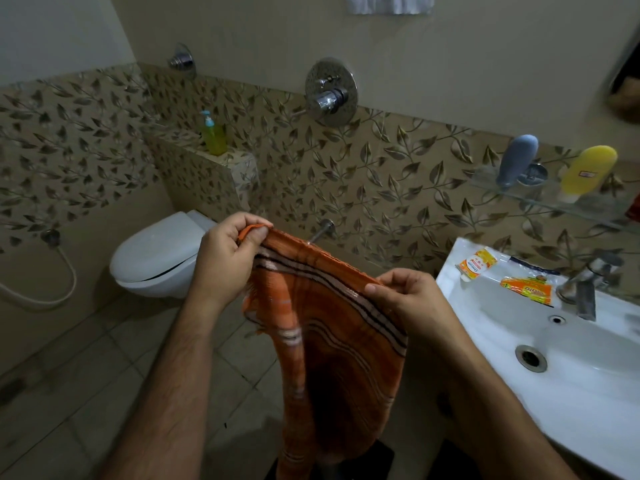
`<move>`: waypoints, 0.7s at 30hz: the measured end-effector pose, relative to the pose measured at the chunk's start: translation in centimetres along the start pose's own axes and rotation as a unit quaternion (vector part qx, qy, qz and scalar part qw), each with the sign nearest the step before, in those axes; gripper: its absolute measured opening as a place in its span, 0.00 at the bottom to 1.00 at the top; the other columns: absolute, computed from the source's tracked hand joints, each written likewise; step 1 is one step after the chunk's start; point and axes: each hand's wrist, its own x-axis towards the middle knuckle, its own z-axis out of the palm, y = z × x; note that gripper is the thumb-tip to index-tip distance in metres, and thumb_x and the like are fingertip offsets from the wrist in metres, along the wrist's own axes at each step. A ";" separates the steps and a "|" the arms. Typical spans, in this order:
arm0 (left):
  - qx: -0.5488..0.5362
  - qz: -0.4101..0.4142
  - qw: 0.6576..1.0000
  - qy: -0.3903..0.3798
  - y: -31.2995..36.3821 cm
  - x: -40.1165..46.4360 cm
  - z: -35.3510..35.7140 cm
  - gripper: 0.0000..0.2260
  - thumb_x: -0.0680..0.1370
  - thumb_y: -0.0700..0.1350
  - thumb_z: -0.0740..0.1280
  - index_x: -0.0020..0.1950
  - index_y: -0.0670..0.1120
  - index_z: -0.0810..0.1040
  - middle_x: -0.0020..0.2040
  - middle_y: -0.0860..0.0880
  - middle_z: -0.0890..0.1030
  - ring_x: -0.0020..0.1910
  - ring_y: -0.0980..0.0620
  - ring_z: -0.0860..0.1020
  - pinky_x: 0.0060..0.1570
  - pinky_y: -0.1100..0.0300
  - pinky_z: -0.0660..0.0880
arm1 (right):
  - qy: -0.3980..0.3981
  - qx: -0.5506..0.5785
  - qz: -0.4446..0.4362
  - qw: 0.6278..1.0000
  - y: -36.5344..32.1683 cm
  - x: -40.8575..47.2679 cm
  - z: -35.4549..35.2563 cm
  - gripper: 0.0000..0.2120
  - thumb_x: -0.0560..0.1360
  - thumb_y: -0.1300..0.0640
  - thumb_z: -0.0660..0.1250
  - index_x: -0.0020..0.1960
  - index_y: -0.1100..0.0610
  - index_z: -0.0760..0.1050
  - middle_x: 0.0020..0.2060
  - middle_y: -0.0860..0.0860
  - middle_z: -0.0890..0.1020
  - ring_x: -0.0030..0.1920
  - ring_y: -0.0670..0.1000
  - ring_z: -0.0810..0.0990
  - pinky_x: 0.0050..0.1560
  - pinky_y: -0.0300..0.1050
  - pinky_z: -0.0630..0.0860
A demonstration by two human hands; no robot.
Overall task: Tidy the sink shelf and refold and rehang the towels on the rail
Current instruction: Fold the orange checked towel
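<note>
The leaf-patterned tile wall fills the view beyond both hands, and the tiled floor spreads below and to the left of the left forearm. Just right of the right hand stands the white sink, its rim close beside that wrist. Beyond and left of the left hand hangs the white toilet, lid down.

Between the hands stretches the orange towel, striped in black and pale bands. The left hand pinches one top corner with thumb and curled fingers, raised a little higher; the right hand pinches the top edge lower and to the right, thumb laid along the hem. The hands are apart, the edge taut between them, and the cloth hangs down in folds toward the floor.

Above and right of the right hand a glass shelf carries a yellow bottle and a grey bottle, both blurred. On the sink's back ledge, right of the right hand, lie a small yellow-and-white tube and an orange packet, next to the tap. Far above the hands a strip of white towel shows at the top edge; what it hangs on cannot be seen. Beyond the left hand a green soap dispenser stands on a tiled ledge.
</note>
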 end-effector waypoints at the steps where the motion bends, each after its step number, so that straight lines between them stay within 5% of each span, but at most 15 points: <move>1: 0.021 -0.025 0.999 -0.001 -0.9 -0.1 0.0 0.08 0.79 0.41 0.66 0.45 0.53 0.80 0.42 0.54 0.82 0.43 0.55 0.81 0.43 0.59 0.76 | 0.011 0.002 -0.016 1.000 -0.3 0.0 0.0 0.06 0.75 0.59 0.71 0.46 0.62 0.81 0.38 0.58 0.86 0.43 0.59 0.86 0.46 0.53 0.82; 4: 0.068 -0.083 0.994 0.026 -3.0 -1.0 0.3 0.05 0.79 0.43 0.66 0.48 0.50 0.80 0.43 0.52 0.82 0.45 0.52 0.81 0.40 0.60 0.75 | 0.044 -0.078 -0.063 0.994 -0.3 0.6 1.2 0.04 0.75 0.55 0.72 0.44 0.55 0.82 0.36 0.51 0.86 0.40 0.51 0.86 0.45 0.51 0.83; 8: 0.053 -0.151 0.985 0.068 -3.4 -2.3 1.6 0.05 0.80 0.45 0.65 0.51 0.49 0.80 0.46 0.51 0.82 0.48 0.51 0.80 0.42 0.60 0.75 | 0.154 -0.286 -0.089 0.942 0.8 1.7 3.1 0.07 0.75 0.49 0.70 0.40 0.50 0.80 0.34 0.43 0.82 0.37 0.44 0.81 0.35 0.42 0.77; 11: 0.049 -0.165 0.981 0.086 -2.8 -4.0 2.8 0.05 0.79 0.46 0.65 0.50 0.50 0.80 0.45 0.53 0.82 0.47 0.51 0.80 0.45 0.56 0.77 | 0.179 -0.311 -0.104 0.928 0.9 2.0 4.3 0.06 0.76 0.50 0.67 0.41 0.50 0.79 0.32 0.43 0.80 0.35 0.44 0.79 0.32 0.39 0.74; 14: 0.059 -0.148 0.982 0.105 -1.7 -6.0 3.8 0.07 0.79 0.45 0.66 0.54 0.52 0.80 0.44 0.55 0.81 0.46 0.54 0.80 0.42 0.63 0.74 | 0.176 -0.312 -0.118 0.926 0.8 2.1 5.1 0.08 0.76 0.50 0.67 0.42 0.52 0.80 0.32 0.44 0.81 0.33 0.43 0.78 0.32 0.38 0.73; 17: 0.033 -0.119 0.992 0.010 -1.1 -7.2 4.7 0.20 0.78 0.44 0.68 0.68 0.58 0.72 0.39 0.56 0.79 0.39 0.61 0.78 0.35 0.74 0.71 | 0.165 -0.327 -0.137 0.920 0.6 2.2 5.4 0.07 0.76 0.49 0.67 0.42 0.52 0.80 0.33 0.45 0.81 0.34 0.44 0.79 0.35 0.42 0.77; 21: 0.042 -0.070 0.989 -0.125 -0.8 -6.7 4.9 0.36 0.76 0.42 0.69 0.76 0.67 0.55 0.34 0.47 0.77 0.33 0.54 0.75 0.38 0.56 0.75 | 0.122 -0.349 -0.204 0.907 1.0 2.4 5.4 0.06 0.73 0.51 0.68 0.41 0.53 0.80 0.34 0.46 0.82 0.35 0.47 0.80 0.37 0.49 0.78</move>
